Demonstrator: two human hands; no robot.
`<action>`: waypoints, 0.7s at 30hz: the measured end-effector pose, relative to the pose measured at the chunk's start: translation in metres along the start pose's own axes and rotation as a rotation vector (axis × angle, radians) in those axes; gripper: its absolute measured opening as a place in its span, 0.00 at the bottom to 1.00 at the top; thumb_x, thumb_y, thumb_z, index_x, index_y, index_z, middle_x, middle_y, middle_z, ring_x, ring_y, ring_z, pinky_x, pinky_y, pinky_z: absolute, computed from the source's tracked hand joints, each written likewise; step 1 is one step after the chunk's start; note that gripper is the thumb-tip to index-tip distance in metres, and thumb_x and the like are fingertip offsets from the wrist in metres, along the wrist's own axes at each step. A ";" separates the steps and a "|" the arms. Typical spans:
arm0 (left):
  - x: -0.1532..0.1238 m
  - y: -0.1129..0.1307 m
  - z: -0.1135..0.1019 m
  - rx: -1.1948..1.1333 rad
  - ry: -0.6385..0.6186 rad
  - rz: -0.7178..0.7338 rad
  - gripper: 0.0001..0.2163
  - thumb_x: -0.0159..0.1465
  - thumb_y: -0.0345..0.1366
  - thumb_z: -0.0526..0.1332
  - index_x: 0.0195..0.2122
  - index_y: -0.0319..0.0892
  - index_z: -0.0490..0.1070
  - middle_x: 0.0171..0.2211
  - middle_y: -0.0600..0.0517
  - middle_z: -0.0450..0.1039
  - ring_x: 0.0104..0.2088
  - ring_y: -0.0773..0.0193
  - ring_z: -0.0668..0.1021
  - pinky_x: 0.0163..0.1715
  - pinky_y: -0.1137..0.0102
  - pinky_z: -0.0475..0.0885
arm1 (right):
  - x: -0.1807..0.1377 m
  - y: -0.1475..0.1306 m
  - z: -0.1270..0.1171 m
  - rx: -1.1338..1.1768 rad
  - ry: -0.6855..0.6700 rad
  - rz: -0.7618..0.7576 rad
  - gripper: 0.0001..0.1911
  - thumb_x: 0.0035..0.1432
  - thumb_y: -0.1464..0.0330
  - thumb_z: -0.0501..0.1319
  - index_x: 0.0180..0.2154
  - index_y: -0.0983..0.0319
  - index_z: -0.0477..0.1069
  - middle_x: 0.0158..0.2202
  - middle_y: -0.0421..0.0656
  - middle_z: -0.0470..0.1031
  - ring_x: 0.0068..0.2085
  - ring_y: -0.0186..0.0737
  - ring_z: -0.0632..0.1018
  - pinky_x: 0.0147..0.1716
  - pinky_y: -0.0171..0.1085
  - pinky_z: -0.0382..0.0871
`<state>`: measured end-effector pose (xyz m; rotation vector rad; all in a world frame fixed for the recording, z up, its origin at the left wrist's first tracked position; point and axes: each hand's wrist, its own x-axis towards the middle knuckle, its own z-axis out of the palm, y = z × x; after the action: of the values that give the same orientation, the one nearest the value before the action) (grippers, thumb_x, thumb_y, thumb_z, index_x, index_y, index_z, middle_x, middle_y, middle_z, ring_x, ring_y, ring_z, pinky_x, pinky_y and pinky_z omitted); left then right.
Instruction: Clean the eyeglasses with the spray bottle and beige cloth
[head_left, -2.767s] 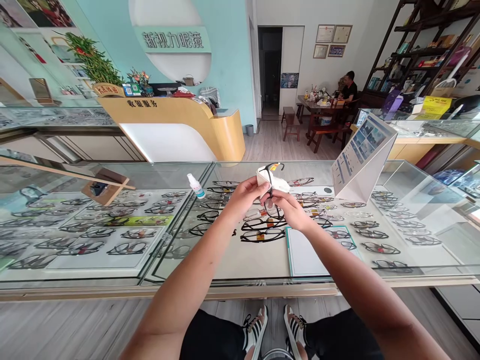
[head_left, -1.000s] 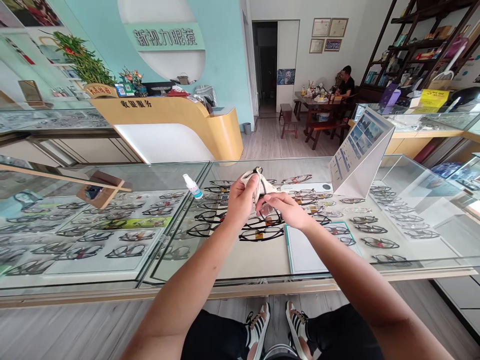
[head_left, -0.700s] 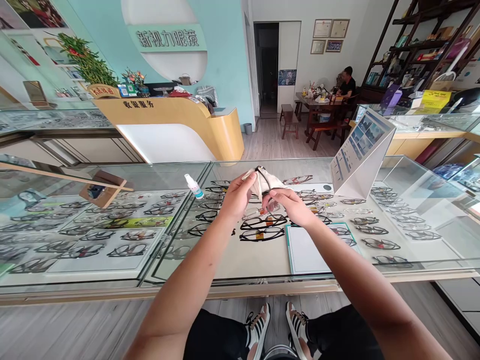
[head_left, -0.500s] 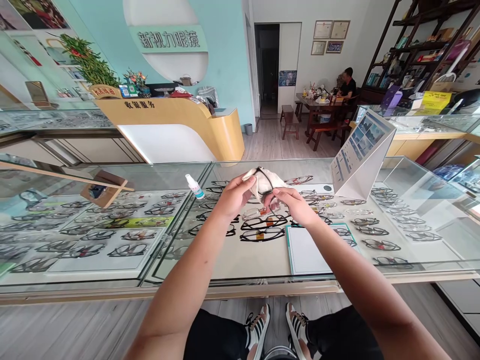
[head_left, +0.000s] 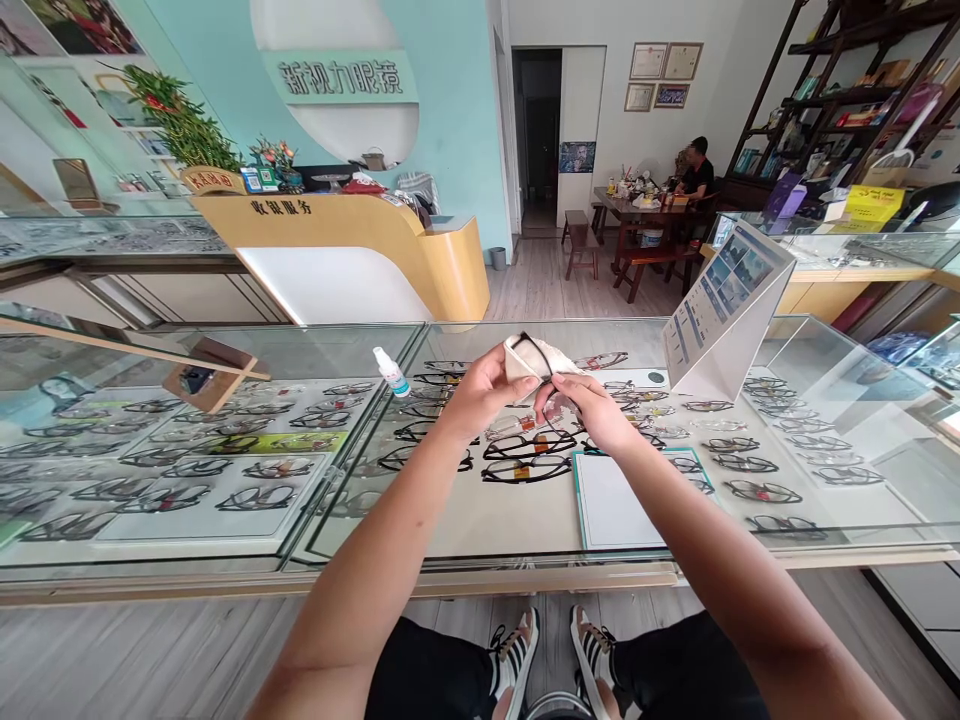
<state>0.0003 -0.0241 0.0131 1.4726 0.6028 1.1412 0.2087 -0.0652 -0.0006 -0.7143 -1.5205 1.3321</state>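
Above the glass display counter (head_left: 465,530) I hold a pair of black-framed glasses (head_left: 534,352) and a white cloth (head_left: 559,358). My left hand (head_left: 480,392) is closed, pinching the cloth around one lens of the glasses. My right hand (head_left: 589,408) is closed on the lower part of the frame, fingers pinched. A small white spray bottle (head_left: 391,371) lies on the glass to the left of my hands.
Many eyeglass frames lie in rows under the glass. A slanted sign stand (head_left: 724,310) sits at the right, a wooden mirror stand (head_left: 206,372) at the left, a white pad (head_left: 611,505) near the front. A person sits at a far table (head_left: 697,175).
My left hand has shifted the cloth over the lens, rubbing it, while my right hand kept its hold on the frame. The hands stay in about the same place.
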 end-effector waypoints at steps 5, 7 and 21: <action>-0.002 -0.002 0.008 0.032 0.041 0.041 0.27 0.57 0.49 0.85 0.50 0.41 0.80 0.40 0.49 0.86 0.37 0.59 0.84 0.40 0.67 0.79 | 0.000 0.001 0.001 0.034 -0.015 0.014 0.33 0.71 0.38 0.65 0.31 0.59 0.83 0.29 0.44 0.83 0.33 0.44 0.79 0.43 0.44 0.76; -0.002 -0.001 0.010 0.032 0.065 0.045 0.27 0.57 0.49 0.85 0.50 0.41 0.79 0.41 0.49 0.86 0.38 0.59 0.84 0.41 0.67 0.79 | 0.000 0.000 0.002 0.036 -0.020 0.015 0.33 0.72 0.38 0.64 0.31 0.59 0.83 0.29 0.44 0.83 0.33 0.44 0.79 0.42 0.44 0.76; -0.002 -0.006 0.010 0.047 0.126 0.019 0.30 0.54 0.53 0.86 0.46 0.41 0.78 0.39 0.50 0.84 0.36 0.63 0.82 0.38 0.70 0.78 | -0.001 -0.003 0.003 -0.101 -0.075 -0.074 0.36 0.72 0.34 0.63 0.34 0.59 0.83 0.32 0.44 0.82 0.36 0.43 0.79 0.46 0.43 0.77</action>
<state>0.0104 -0.0286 0.0075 1.4569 0.7079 1.2486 0.2073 -0.0678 0.0022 -0.6706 -1.6677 1.2456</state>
